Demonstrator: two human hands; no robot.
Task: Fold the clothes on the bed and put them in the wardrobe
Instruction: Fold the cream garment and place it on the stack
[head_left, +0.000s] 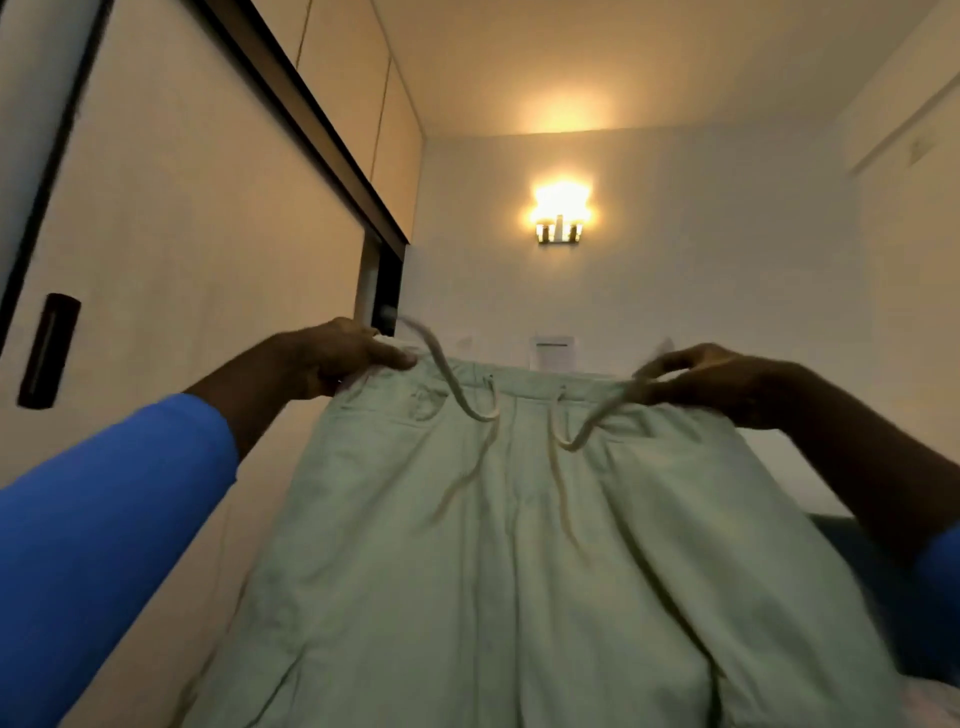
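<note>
Pale green cotton drawstring trousers (519, 545) held up in the air, clear of any surface, in front of the white end wall. Waistband uppermost and level, stretched between the hands. The long axis is vertical and the legs hang down past the lower frame edge. Front faces the camera, with the cream drawstring cord (470, 400) looping down at centre.

Left hand (337, 358) pinches the left waistband corner, thumb on top. Right hand (722, 382) grips the right corner, fingers curled; cannot tell if the cord is pinched too. Blue sleeve (104, 519) on the left arm.

Beige sliding wardrobe door (182, 260) at left with a dark recessed handle (49, 351). Lit wall lamp (560, 218) above.
</note>
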